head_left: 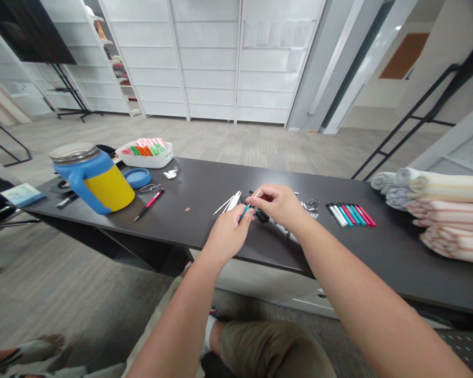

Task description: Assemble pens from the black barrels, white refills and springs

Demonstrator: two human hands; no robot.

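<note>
My left hand (229, 229) is closed around a teal pen barrel (245, 211), held tilted above the dark table (205, 181). Close against it, my right hand (281, 206) pinches a thin white pen refill (259, 192) at the barrel's upper end. How far the refill sits inside the barrel is hidden by the fingers. Several loose white refills (230, 201) lie just beyond my left hand. Black pen parts (262, 217) are partly covered under my right hand. Small silvery and clear pieces (311, 206) lie past my right wrist.
A row of white, teal and red pens (350, 214) lies to the right, before rolled towels (449, 210). On the left stand a blue-and-yellow mug (106, 184), a blue lid (137, 177), a red-and-black pen (150, 203) and a white basket (163, 156) of wrapped packets.
</note>
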